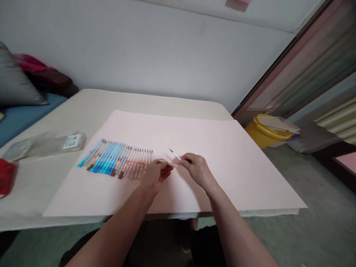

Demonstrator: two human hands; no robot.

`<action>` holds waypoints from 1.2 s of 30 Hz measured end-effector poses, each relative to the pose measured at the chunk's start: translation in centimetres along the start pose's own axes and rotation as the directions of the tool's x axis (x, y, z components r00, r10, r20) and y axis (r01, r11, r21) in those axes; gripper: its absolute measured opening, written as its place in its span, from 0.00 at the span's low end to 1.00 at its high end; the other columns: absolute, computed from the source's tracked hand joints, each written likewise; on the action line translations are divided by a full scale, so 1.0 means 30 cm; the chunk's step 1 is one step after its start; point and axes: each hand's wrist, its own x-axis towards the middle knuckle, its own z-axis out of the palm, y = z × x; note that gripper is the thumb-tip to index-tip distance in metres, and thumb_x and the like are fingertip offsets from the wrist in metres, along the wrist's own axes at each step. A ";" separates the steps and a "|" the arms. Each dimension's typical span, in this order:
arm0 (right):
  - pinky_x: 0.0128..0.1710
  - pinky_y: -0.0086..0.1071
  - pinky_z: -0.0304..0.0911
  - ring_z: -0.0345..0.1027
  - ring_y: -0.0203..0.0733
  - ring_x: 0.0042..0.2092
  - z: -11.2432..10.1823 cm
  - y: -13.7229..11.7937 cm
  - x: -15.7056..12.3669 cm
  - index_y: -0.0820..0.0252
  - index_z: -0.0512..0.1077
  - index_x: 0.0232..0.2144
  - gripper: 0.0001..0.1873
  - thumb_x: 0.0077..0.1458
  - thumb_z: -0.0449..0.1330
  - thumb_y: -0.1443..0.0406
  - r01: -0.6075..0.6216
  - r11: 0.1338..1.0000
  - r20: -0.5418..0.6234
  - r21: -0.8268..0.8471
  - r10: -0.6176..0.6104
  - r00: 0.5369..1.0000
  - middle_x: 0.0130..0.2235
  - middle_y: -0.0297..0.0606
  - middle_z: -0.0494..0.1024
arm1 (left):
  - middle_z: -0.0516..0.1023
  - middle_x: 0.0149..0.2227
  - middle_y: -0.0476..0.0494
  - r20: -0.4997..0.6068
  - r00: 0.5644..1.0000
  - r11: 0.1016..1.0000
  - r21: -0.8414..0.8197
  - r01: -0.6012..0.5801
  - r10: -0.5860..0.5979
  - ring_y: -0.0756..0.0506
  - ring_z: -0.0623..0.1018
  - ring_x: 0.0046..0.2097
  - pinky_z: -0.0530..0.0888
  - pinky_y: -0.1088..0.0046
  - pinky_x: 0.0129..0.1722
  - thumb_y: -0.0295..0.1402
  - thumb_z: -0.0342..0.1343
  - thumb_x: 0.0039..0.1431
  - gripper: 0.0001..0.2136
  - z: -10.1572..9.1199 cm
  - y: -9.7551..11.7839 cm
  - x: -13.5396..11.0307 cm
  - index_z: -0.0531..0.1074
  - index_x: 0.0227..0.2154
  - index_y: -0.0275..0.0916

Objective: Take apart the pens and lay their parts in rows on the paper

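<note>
My right hand (194, 168) pinches a slim white pen (175, 154), its dark pointed tip aimed up and to the left. Close beside it, my left hand (158, 171) has its thumb and forefinger closed on a slim peach-coloured stick, perhaps a pen barrel (172, 164), whose end points toward my right hand. Both hands are just above the pink sheet. To the left of my left hand lies a row of pens (111, 157) in blue, brown, orange and pale pink, side by side with tips pointing away from me. My left wrist partly covers the row's right end.
The large pink sheet (236, 185) covers much of the cream-topped table (155, 103). A clear plastic packet (55, 144) and a red object (6, 177) lie at the left. A yellow bucket (260, 133) stands on the floor to the right. Behind the table rises a pale wall.
</note>
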 end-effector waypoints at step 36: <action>0.33 0.30 0.55 0.68 0.42 0.41 -0.045 0.108 0.049 0.54 0.73 0.38 0.14 0.54 0.50 0.70 0.105 0.679 0.296 -0.726 0.171 0.940 0.39 0.40 0.76 | 0.73 0.24 0.46 -0.228 0.973 0.982 0.191 0.007 0.038 0.49 0.77 0.26 0.73 0.74 0.27 0.19 0.55 0.47 0.14 0.147 -0.222 0.074 0.63 0.38 0.36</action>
